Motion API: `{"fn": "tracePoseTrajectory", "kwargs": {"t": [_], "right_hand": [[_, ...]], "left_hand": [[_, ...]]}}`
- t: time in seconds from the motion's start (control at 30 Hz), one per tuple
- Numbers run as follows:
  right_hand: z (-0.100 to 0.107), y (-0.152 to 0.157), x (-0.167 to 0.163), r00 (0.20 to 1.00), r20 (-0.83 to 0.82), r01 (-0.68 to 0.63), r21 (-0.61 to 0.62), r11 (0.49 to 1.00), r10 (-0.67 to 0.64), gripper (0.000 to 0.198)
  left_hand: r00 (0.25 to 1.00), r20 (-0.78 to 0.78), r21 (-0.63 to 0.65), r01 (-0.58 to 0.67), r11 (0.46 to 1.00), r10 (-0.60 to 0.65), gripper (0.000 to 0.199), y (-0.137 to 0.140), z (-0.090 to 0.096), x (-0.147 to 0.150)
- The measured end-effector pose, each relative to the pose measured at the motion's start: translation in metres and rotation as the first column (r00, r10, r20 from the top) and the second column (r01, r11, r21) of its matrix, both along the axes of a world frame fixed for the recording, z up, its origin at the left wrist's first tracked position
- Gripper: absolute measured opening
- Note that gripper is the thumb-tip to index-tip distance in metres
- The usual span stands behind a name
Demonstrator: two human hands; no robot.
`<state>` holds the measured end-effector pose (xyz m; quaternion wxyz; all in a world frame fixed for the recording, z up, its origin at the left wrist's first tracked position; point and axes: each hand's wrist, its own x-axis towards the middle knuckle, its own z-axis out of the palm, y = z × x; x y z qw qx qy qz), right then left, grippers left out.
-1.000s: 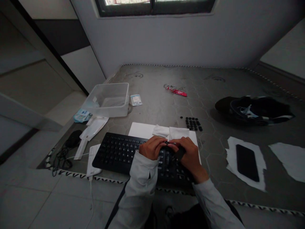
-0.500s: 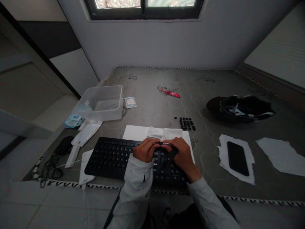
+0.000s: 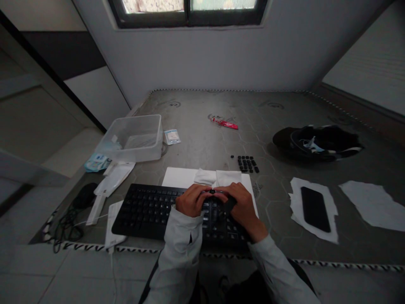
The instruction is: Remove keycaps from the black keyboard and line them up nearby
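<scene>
My left hand and my right hand meet above a black keyboard, fingers closed together. Pinched between their fingertips is a small black keycap. A dark, flat-ended object also sticks out from under my right hand; its kind is unclear. Both hands cover part of the keys beneath them. Beyond the keyboard, folded white cloths lie on a white sheet. Several loose keycaps sit in rows past the sheet's far right corner, with a single one slightly apart.
At left stand a clear plastic box, a mouse with coiled cable and a white power strip. A red-handled tool lies farther back. To the right are a dark helmet and a black phone on white paper.
The hands stay in nearly the same place over the keyboard. The keycap between the fingertips appears slightly turned. The whole view has shifted a little.
</scene>
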<state>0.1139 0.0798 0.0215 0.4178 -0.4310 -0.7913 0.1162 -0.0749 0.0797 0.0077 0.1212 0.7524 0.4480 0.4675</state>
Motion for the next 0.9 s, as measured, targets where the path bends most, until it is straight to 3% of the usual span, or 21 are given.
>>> {"fn": "tracePoseTrajectory", "kwargs": {"t": [0.67, 0.77, 0.9], "right_hand": [[0.005, 0.0, 0.001, 0.986, 0.155, 0.053, 0.017, 0.998, -0.055, 0.022], [0.005, 0.002, 0.011, 0.976, 0.185, 0.113, 0.04, 0.993, -0.118, 0.02], [0.002, 0.013, 0.035, 0.941, 0.13, 0.309, 0.039, 0.95, -0.311, 0.025]], "left_hand": [[1.0, 0.01, -0.128, -0.008, 0.992, 0.009, 0.017, 0.001, -0.005, 0.002], [1.0, -0.005, -0.176, -0.021, 0.984, 0.02, 0.02, 0.002, -0.005, 0.002], [0.997, -0.071, -0.253, -0.041, 0.967, 0.023, 0.02, 0.0, -0.003, 0.004]]}}
